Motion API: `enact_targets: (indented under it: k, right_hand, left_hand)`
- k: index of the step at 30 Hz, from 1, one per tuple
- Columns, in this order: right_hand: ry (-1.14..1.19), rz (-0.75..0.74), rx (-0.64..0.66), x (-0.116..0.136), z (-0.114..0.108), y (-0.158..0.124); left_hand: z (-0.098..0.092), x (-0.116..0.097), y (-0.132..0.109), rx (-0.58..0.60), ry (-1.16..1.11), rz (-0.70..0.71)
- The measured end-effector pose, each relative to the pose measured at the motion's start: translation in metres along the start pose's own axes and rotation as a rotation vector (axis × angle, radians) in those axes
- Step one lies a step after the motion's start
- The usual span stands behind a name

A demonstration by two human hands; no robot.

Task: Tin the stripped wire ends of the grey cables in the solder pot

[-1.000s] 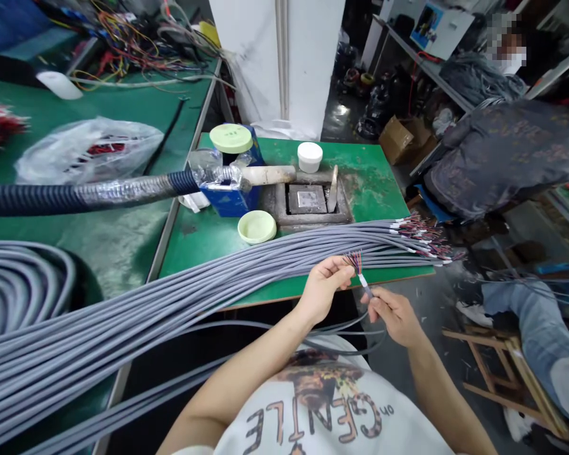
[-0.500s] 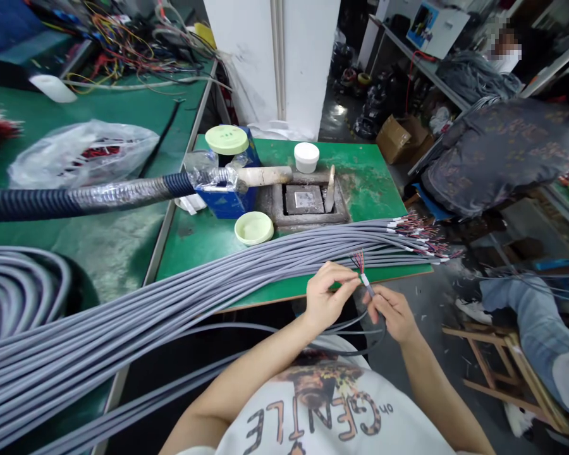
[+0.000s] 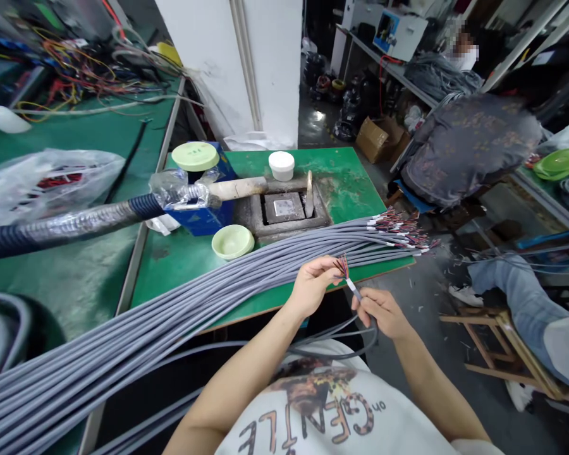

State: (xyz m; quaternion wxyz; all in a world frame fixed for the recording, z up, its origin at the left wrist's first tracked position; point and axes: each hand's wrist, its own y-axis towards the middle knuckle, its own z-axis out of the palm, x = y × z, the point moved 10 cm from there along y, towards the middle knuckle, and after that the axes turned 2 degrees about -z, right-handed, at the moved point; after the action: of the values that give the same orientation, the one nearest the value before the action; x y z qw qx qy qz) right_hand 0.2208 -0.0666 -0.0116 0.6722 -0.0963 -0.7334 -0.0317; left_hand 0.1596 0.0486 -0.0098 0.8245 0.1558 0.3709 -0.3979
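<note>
My right hand [image 3: 382, 311] grips a grey cable [image 3: 357, 293] just below its stripped end. A white band wraps the cable where the jacket stops, and thin coloured wires [image 3: 344, 266] fan out above it. My left hand [image 3: 313, 285] pinches at those wires with thumb and forefinger; which strands it holds is too small to tell. Behind my hands, a thick bundle of grey cables [image 3: 246, 276] lies across the green table [image 3: 355, 183], its stripped ends [image 3: 401, 229] at the right.
A solder pot [image 3: 289, 208] with a stick leaning in it stands behind the bundle. Around it are a white tub [image 3: 281, 165], a pale green dish [image 3: 232, 242], a blue box [image 3: 196, 218] and a ribbed hose [image 3: 95, 219]. A seated person [image 3: 469, 145] is at the right.
My left fingers have moved from beside the white band up to the coloured wires. The wires are more spread. The whole view has shifted, with the table appearing further left.
</note>
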Motion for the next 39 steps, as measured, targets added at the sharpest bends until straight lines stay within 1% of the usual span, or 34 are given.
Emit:
enact_targets:
  k: [3,6,9,11,14,15,16,18,20,21,23,26,29,32,36,39]
  right_hand:
    - [0.012,-0.01,0.025,0.001,0.002,0.0]
    - [0.025,-0.001,0.025,0.0,0.001,0.001]
    - [0.046,0.023,0.035,0.001,0.003,-0.002]
    - [0.078,0.02,0.075,0.006,0.008,-0.004]
    - [0.112,0.007,0.135,0.013,0.013,-0.004]
    - [0.107,-0.003,0.112,0.014,0.011,-0.003]
    - [0.092,-0.018,0.07,0.016,0.007,-0.002]
    - [0.021,-0.063,-0.06,0.021,-0.004,-0.002]
    - [-0.049,-0.113,-0.141,0.027,-0.008,-0.005]
    - [-0.061,-0.135,-0.142,0.03,-0.006,-0.006]
    - [-0.019,-0.163,-0.085,0.033,0.0,-0.006]
    - [0.127,-0.162,0.022,0.033,0.006,-0.005]
    - [0.247,-0.129,0.069,0.028,0.008,-0.003]
    - [0.291,-0.091,0.031,0.021,0.006,-0.002]
    - [0.242,-0.061,-0.052,0.01,-0.005,-0.001]
    - [0.224,-0.062,-0.045,0.003,-0.01,0.003]
  left_hand:
    - [0.005,-0.002,0.003,0.045,0.016,0.004]
    - [0.009,0.001,0.005,0.088,0.014,-0.032]
    - [0.016,0.005,-0.001,0.143,0.044,-0.089]
    - [0.015,0.006,-0.006,0.154,0.081,-0.092]
    - [0.006,0.003,-0.005,0.122,0.11,-0.039]
    - [0.002,0.004,-0.003,0.1,0.135,-0.025]
    - [-0.002,0.002,-0.002,0.052,0.146,0.009]
    - [-0.007,0.002,-0.004,-0.021,0.178,0.027]
    - [-0.003,0.002,-0.008,-0.035,0.192,0.035]
    - [-0.001,0.001,-0.011,-0.027,0.195,0.041]
    - [0.004,0.001,-0.014,0.006,0.197,0.038]
    - [0.007,0.004,-0.012,0.063,0.184,-0.016]
    - [0.012,0.005,-0.009,0.118,0.131,-0.048]
    - [0.028,0.005,-0.01,0.188,0.069,-0.078]
    - [0.039,0.01,-0.007,0.162,0.029,-0.133]
    - [0.039,0.012,-0.001,0.136,0.004,-0.147]
